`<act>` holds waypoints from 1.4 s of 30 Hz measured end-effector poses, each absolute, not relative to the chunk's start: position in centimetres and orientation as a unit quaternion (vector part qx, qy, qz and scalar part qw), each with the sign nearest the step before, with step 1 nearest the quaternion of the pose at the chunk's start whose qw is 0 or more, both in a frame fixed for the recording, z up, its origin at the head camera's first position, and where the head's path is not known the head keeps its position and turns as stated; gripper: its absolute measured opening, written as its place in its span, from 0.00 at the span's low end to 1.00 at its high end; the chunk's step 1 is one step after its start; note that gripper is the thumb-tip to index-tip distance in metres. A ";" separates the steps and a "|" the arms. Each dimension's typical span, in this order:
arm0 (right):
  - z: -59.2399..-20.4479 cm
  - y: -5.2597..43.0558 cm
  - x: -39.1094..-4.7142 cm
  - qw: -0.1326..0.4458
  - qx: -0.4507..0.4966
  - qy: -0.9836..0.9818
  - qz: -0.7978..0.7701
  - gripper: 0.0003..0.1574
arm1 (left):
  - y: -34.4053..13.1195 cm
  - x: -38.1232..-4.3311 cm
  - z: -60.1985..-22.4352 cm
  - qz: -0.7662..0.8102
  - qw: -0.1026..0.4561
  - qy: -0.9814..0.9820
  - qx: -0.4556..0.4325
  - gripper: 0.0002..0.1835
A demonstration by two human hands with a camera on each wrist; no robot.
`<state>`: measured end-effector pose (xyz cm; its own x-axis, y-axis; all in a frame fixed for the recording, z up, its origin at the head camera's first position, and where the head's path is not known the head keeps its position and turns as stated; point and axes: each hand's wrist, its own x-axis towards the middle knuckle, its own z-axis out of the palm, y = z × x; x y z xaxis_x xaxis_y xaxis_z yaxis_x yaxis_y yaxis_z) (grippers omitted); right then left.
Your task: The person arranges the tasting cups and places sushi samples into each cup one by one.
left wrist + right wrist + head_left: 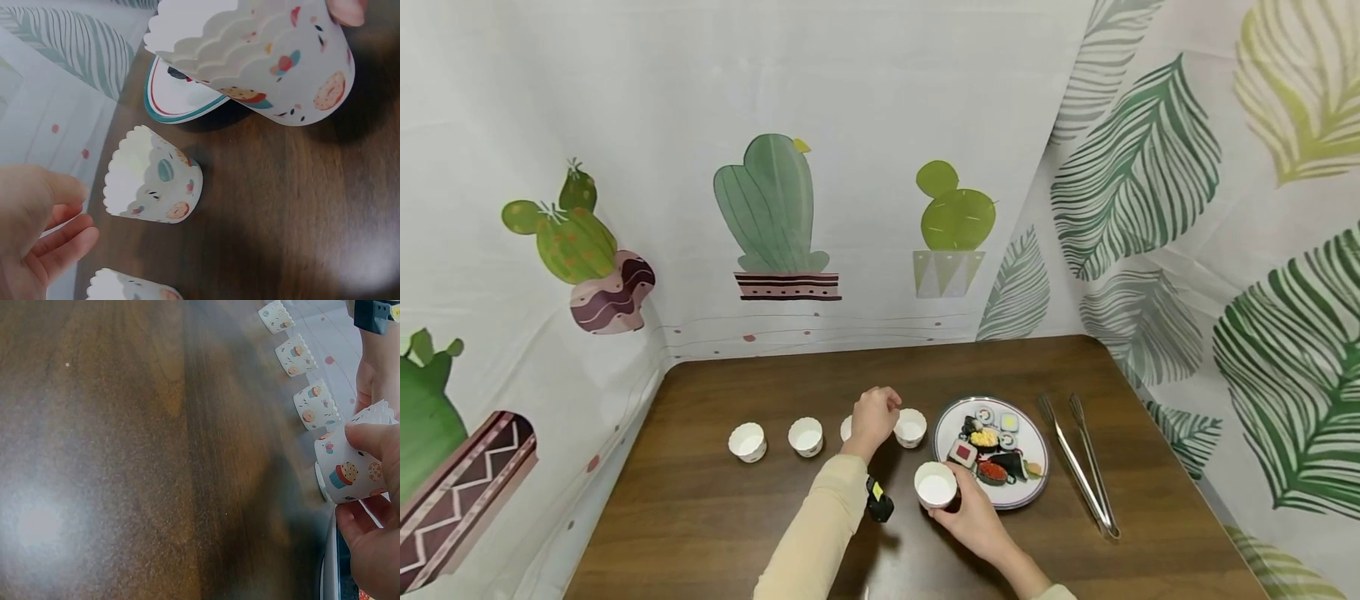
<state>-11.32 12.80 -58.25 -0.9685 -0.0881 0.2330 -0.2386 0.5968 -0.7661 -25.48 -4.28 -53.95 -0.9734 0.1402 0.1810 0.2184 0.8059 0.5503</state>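
cup stack in right hand, at 8 o'clock of plate; thumb and fingers curled round its sides, parted to its width. left hand at 10 to 11 o'clock of stack, near four cups lined up on table; its fingers loosely bent, slightly parted, holding nothing. sushi on plate; tongs at plate's 3 o'clock.

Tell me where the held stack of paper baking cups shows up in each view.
Head: stack of paper baking cups, below and right of centre.
Left wrist: the stack, top, just right of centre.
Right wrist: the stack, right edge, around mid-height.
Shared landmark: the row of standing cups.
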 end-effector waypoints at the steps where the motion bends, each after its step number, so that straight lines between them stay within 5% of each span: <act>1: -58.2 12.8 -11.3 0.086 0.092 -0.890 0.439 0.44 | -4.4 -25.4 -53.9 -0.297 0.067 -0.947 -0.100 0.05; 21: -58.2 12.0 -12.0 0.071 0.091 -0.889 0.442 0.45 | -5.4 -22.0 -51.4 -0.252 0.070 -0.932 -0.251 0.06; 42: -57.2 11.1 -13.1 0.084 0.126 -0.882 0.446 0.44 | -6.2 -18.6 -49.9 -0.234 0.028 -0.924 -0.300 0.06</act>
<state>-13.10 11.07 -57.22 -0.9541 -0.1467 0.2612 -0.2973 0.5706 -0.7655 -18.60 -6.16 -49.89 -0.8186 0.5414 0.1917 0.5674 0.7109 0.4154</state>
